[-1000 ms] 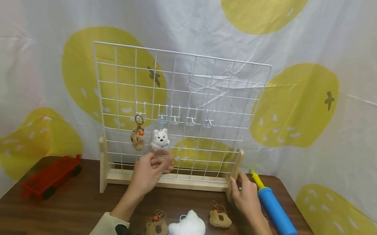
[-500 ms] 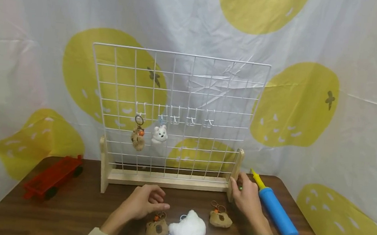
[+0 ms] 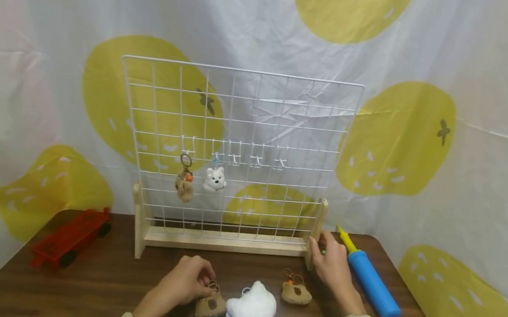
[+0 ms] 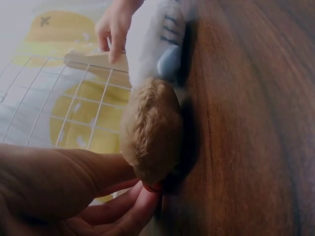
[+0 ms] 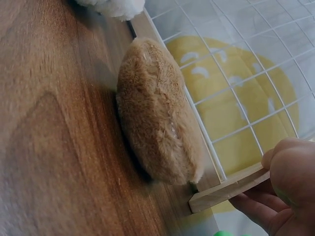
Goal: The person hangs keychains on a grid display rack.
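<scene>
My left hand [image 3: 184, 279] is at the left brown plush keychain [image 3: 210, 307] on the table; thumb and fingers pinch it by the bead and ring end. In the left wrist view the fingertips meet at its red bead [image 4: 152, 187]. My right hand [image 3: 333, 260] grips the right wooden upright [image 3: 317, 231] of the white wire grid rack [image 3: 262, 72]. Beside the left keychain lies a white plush [image 3: 252, 309], and right of that another brown plush keychain [image 3: 296, 293]. From the rack's hooks hang a brown keychain [image 3: 184, 186] and a small white bear keychain [image 3: 214, 179].
Several white hooks, such as the rightmost hook [image 3: 280, 164], sit in a row on the grid. A red toy cart [image 3: 72, 238] stands at the left of the table. The blue pump [image 3: 375, 287] with a yellow tip lies at the right, beside my right hand.
My left hand has come down from the hanging white bear keychain to the left brown keychain on the table and taken hold of it. The right hand stays on the upright.
</scene>
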Demonstrator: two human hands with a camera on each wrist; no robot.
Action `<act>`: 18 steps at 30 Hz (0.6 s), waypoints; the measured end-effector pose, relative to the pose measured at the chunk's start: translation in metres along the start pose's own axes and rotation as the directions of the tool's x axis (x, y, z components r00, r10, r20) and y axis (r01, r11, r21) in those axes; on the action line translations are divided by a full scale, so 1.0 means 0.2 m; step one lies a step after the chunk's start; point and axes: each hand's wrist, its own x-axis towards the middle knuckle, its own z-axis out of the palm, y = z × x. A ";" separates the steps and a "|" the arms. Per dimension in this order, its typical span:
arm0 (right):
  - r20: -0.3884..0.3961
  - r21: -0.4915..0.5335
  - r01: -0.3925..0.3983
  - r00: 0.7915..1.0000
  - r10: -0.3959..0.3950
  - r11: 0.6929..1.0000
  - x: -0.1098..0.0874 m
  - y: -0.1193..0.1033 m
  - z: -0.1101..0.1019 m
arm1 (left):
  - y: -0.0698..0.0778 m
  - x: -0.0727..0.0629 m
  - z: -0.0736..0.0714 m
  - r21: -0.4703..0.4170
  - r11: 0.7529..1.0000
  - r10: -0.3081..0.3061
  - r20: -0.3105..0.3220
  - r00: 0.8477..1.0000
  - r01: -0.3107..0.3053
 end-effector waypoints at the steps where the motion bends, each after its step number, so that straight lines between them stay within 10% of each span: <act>1: 0.000 -0.002 -0.001 1.000 0.001 1.000 0.00 0.00 0.00 | 0.01 0.00 0.00 -0.002 1.000 -0.004 0.001 1.000 0.004; 18: 0.007 -0.001 0.001 1.000 -0.001 1.000 0.00 -0.01 -0.01 | -0.01 0.00 0.00 -0.053 0.997 0.056 0.045 0.997 -0.054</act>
